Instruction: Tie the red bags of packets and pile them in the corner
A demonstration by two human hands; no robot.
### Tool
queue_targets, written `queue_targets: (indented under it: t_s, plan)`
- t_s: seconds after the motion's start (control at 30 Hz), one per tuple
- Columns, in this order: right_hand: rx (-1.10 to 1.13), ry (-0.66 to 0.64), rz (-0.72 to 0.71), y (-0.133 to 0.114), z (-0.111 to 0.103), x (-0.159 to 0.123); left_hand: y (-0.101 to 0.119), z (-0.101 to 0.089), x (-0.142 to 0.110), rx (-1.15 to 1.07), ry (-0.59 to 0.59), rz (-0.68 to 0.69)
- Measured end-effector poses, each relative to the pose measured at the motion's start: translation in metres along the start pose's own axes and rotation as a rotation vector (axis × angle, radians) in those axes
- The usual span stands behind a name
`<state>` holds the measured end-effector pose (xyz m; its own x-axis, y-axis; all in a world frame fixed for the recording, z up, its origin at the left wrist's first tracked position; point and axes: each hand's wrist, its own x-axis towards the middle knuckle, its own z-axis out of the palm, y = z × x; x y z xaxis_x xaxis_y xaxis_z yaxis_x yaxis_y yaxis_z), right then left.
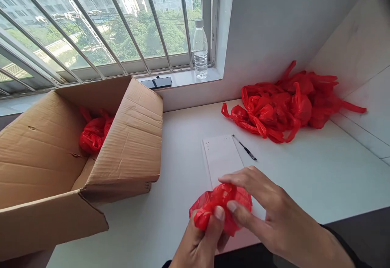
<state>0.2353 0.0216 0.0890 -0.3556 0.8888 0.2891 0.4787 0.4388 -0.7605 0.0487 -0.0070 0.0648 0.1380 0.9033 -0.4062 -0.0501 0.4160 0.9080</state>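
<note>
A crumpled red plastic bag is bunched up in front of me, over the near edge of the white table. My left hand grips it from below, thumb pressed on top. From the right, my right hand has its thumb and fingers curled on the same bag, pinching at its upper side. Whether anything lies inside the bag is hidden. Just beyond the bag lies a white notepad with small marks on its page. A black pen rests beside the pad's right edge.
An open cardboard box stands at the left, with a red bag bundle inside. A heap of red plastic bags lies at the back right against the wall. A water bottle and a dark phone sit on the sill by the barred window.
</note>
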Motion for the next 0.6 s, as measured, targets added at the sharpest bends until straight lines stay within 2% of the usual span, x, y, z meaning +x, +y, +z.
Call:
queue_targets:
  t_s: [0.1,0.17,0.27,0.33,0.4,0.5,0.6]
  plan:
    - [0.146,-0.003,0.016,0.002,0.004,-0.003,0.007,-0.005,0.009,-0.185,-0.064,-0.073]
    - [0.185,-0.059,0.026,0.003,0.006,-0.005,0.008,-0.011,0.016,-0.282,-0.085,-0.095]
    - [0.264,-0.113,0.036,0.014,0.013,-0.006,0.007,-0.020,0.023,-0.225,-0.184,-0.042]
    - [0.316,-0.139,0.038,0.029,0.021,-0.004,0.005,-0.025,0.025,-0.142,-0.276,-0.003]
    - [0.339,-0.212,0.045,0.044,0.029,0.000,0.001,-0.030,0.025,-0.072,-0.320,0.049]
    - [0.376,-0.258,0.121,0.055,0.038,0.002,-0.010,-0.034,0.027,0.108,-0.255,0.217]
    - [0.492,-0.259,0.292,0.056,0.041,0.001,-0.024,-0.035,0.032,0.379,-0.074,0.536]
